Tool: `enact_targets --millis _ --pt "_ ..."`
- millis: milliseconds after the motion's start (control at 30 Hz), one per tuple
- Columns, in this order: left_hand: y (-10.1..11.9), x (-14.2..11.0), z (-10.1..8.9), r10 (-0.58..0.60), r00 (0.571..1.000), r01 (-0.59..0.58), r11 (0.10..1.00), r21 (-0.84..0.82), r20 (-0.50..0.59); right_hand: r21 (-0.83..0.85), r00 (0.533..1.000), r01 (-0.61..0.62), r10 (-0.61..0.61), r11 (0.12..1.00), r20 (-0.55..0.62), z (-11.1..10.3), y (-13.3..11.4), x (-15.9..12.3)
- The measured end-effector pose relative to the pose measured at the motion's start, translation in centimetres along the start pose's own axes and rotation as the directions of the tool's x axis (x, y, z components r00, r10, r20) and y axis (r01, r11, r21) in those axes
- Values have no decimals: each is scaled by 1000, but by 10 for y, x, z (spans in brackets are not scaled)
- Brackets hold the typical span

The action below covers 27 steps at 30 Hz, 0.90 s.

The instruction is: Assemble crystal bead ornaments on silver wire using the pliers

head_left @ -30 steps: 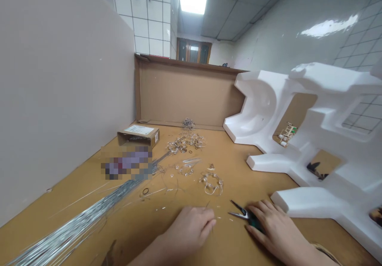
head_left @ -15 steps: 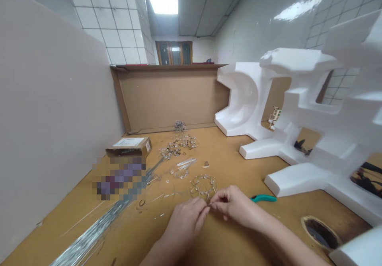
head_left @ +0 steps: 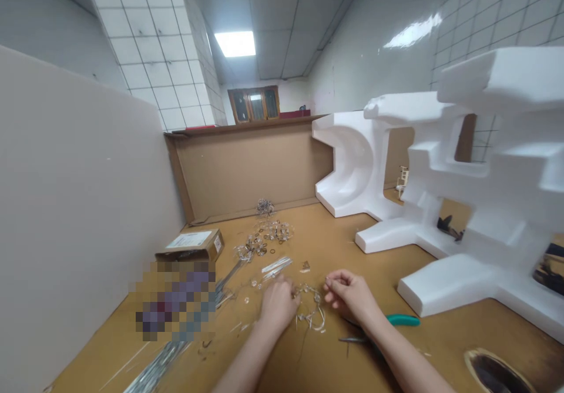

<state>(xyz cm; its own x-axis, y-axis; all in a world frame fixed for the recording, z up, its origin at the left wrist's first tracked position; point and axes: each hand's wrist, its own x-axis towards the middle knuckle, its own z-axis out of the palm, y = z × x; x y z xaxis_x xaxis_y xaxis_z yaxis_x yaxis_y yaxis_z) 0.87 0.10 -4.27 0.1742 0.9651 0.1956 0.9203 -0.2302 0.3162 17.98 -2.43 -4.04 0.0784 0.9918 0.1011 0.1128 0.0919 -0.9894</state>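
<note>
A ring of thin wire with clear beads lies on the table between my hands. My left hand is closed, back upward, at the ring's left side. Its fingertips are hidden, so what it holds does not show. To the right of the ring, my right hand is raised slightly with thumb and forefinger pinched; anything between them is too small to make out. Pliers with a teal handle lie partly under my right forearm.
Beaded wire pieces and a bundle of clear sticks lie ahead. Long metal wires and a small cardboard box are at left. White foam packing stands at right. The table has a round hole.
My hands have come apart: the left went forward and left, the right went slightly right. The camera view has tilted up, and more of the pliers shows.
</note>
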Motion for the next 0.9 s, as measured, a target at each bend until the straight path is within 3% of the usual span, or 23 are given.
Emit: enact_targets --millis 267,400,533,667,900 --pt "11 -10 -22 111 991 -107 992 62 -73 -38 976 185 -188 982 -108 3 5 -6" --pt "17 -15 -29 228 969 -241 959 -148 -100 -119 968 227 -238 967 -81 7 0 -14" --pt "18 -14 -25 271 954 -301 883 -359 -131 -176 974 217 -224 960 -24 10 -6 -16" --pt "18 -12 -19 256 953 -302 832 -465 -162 -207 979 194 -203 959 -21 10 -7 -16" --pt "26 -21 -23 280 955 -276 710 -647 -100 -249 986 131 -152 960 -65 8 -8 -18"
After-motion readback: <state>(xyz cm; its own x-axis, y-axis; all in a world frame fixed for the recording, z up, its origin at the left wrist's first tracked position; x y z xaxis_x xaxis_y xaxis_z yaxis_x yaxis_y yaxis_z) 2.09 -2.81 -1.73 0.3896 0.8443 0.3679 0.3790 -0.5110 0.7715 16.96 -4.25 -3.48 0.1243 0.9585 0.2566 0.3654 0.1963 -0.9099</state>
